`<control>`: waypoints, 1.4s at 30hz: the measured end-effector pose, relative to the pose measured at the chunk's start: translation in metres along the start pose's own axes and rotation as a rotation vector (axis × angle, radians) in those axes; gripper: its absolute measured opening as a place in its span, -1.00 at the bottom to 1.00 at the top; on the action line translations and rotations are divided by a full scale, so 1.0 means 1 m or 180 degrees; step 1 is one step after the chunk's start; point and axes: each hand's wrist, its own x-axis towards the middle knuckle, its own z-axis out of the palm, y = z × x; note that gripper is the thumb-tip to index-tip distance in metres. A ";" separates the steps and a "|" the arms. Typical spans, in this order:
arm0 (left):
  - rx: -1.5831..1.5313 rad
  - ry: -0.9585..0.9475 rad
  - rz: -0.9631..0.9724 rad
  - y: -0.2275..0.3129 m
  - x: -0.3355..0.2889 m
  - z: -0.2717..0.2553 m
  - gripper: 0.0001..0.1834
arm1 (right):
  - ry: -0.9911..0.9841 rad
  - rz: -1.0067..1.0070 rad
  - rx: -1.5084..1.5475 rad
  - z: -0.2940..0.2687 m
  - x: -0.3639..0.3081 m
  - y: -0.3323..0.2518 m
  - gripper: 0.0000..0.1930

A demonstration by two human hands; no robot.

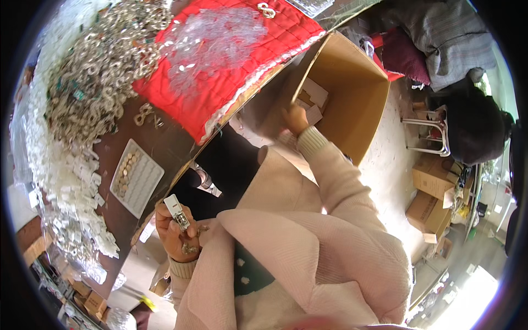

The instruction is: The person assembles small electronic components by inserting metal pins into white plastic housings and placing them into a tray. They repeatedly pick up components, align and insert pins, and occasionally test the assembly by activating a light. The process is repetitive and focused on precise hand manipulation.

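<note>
White-and-metal clip pinched between left hand's thumb and fingers, near table edge; small metal bits against same hand. Right hand at rim of box, fingers blurred: cannot tell if grasping anything. White packs inside box. Best handling: pinch light but sure, metal end facing up in sight, loose bits tucked, right knuckles clear of cardboard edge.
</note>
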 end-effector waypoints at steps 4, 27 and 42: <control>0.0012 0.0141 0.0326 0.010 -0.020 0.007 -0.69 | -0.0823 0.1603 0.1538 0.022 0.060 -0.041 -0.61; -0.1003 -0.0006 0.0573 0.009 -0.045 0.013 -0.86 | -0.1047 -0.3653 0.1266 -0.036 -0.205 -0.369 -0.73; -0.0214 0.0624 0.0738 0.053 -0.017 0.003 -0.85 | -0.1837 -0.2982 0.1079 -0.002 -0.172 -0.402 -0.83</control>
